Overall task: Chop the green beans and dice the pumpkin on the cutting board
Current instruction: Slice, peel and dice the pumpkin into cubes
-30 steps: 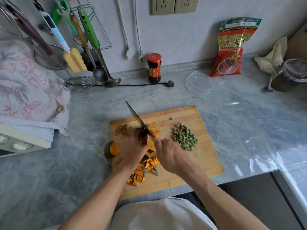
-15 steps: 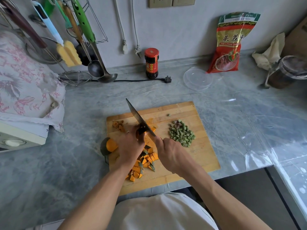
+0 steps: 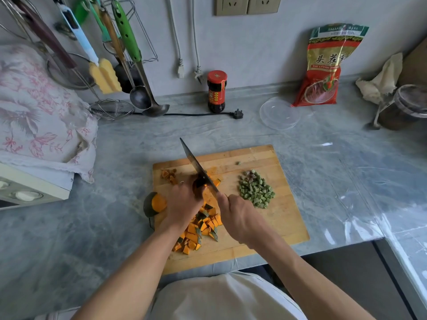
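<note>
A wooden cutting board lies on the grey counter. Chopped green beans sit in a pile on its right half. Diced pumpkin with green skin is heaped near the front left. My right hand grips the handle of a cleaver, whose blade points away and to the left over a pumpkin strip. My left hand holds that strip down beside the blade. A pumpkin wedge rests at the board's left edge. Pumpkin scraps lie at the far left corner.
A sauce jar, a black plug, a clear plastic lid and a red food bag stand along the back. Ladles and a strainer hang at left, over a floral-cloth-covered appliance. A glass jar sits far right.
Both hands and the cleaver stay at the same place over the pumpkin strip; the blade shifts only slightly. The camera view has drifted a little.
</note>
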`<state>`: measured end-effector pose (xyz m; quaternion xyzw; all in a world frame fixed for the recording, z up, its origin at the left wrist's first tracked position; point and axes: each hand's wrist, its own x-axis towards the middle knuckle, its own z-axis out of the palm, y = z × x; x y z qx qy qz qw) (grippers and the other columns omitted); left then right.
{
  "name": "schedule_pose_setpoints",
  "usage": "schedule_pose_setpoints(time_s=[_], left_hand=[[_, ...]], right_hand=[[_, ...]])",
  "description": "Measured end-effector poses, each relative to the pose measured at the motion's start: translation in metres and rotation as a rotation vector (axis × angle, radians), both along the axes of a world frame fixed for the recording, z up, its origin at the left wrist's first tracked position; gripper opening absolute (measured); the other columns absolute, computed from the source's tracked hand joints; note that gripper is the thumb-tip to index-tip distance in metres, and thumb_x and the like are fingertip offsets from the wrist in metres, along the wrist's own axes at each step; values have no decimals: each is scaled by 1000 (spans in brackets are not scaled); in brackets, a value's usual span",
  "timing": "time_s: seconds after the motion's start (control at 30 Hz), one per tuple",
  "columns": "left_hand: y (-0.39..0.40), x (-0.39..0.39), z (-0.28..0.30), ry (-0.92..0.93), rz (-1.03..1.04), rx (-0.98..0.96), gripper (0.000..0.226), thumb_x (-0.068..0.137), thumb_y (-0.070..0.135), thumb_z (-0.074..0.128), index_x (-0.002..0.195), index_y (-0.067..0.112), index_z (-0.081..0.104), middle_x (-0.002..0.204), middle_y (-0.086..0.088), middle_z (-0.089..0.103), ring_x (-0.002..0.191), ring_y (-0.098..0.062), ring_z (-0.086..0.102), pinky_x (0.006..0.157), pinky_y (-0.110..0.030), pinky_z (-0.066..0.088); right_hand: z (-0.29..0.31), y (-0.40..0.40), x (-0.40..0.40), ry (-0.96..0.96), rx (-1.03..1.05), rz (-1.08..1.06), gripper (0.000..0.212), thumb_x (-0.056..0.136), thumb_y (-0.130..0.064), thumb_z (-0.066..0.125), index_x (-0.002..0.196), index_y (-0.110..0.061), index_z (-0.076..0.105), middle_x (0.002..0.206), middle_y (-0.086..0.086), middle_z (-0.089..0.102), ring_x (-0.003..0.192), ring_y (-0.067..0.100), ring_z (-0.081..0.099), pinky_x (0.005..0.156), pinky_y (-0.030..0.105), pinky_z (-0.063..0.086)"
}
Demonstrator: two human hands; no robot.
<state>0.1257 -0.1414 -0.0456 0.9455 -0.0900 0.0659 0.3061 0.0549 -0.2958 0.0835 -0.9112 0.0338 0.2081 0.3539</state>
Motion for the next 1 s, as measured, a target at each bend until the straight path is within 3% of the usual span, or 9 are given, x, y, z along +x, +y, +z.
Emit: schedule_pose_setpoints(time_s=[0.1, 0.27, 0.4, 0.53, 0.67, 0.8, 0.9, 1.0], left_hand=[[-2, -2, 5, -5, 30, -35, 8, 93, 26, 67, 95, 18, 69, 72, 11, 66, 52, 3, 47, 44, -7, 29], [-2, -5, 7, 40, -11, -164, 20, 95, 38, 57, 96, 21, 67, 79, 16, 65, 62, 0, 58, 54, -9, 37], [-4, -4, 11, 22, 2, -178, 8, 92, 24, 66, 90, 16, 67, 73, 17, 62, 56, 0, 56, 53, -6, 36], [-2, -6, 15, 8, 14, -189, 21, 88, 31, 69, 86, 11, 67, 75, 6, 71, 56, -2, 54, 49, -4, 35], [-3, -5, 14, -2, 10, -176, 35, 85, 38, 57, 98, 9, 70, 87, 2, 75, 68, -15, 71, 54, -13, 41], [1, -11, 11, 12, -16, -239, 32, 90, 36, 64, 107, 9, 68, 97, 3, 75, 77, -10, 70, 61, -5, 43], [6, -13, 5, 1, -70, -264, 31, 90, 19, 73, 118, 9, 67, 109, 2, 74, 92, -7, 70, 73, -7, 51], [9, -12, 3, 14, -89, -260, 36, 88, 19, 75, 122, 11, 66, 112, 7, 72, 94, -3, 69, 79, -13, 55]], right_hand=[[1, -4, -6, 68, -41, -34, 40, 109, -38, 18, 96, -10, 44, 89, 13, 51, 83, 27, 50, 78, 37, 44], [-1, -5, -2, 87, -81, -14, 43, 108, -40, 19, 95, -8, 46, 87, 13, 52, 81, 28, 50, 77, 39, 44], [-17, 5, 12, 38, -85, -22, 45, 108, -38, 17, 97, -7, 46, 86, 14, 51, 77, 29, 51, 77, 43, 49], [-34, 14, 17, 45, 43, -132, 39, 109, -29, 22, 113, -3, 50, 83, 12, 47, 65, 32, 47, 63, 44, 47], [-41, 10, 12, -31, 47, -146, 55, 107, -45, 23, 92, -4, 56, 82, 16, 61, 73, 34, 58, 68, 43, 48], [-38, 7, 8, -15, 56, -128, 54, 106, -48, 24, 81, -10, 52, 74, 10, 56, 69, 29, 56, 68, 44, 49], [-34, -1, 8, 39, 80, -144, 50, 107, -46, 24, 74, -16, 46, 70, 6, 52, 60, 24, 51, 54, 36, 48], [-32, -9, 11, 81, 129, -185, 53, 106, -50, 23, 76, -16, 49, 69, 5, 52, 52, 16, 46, 45, 27, 38]])
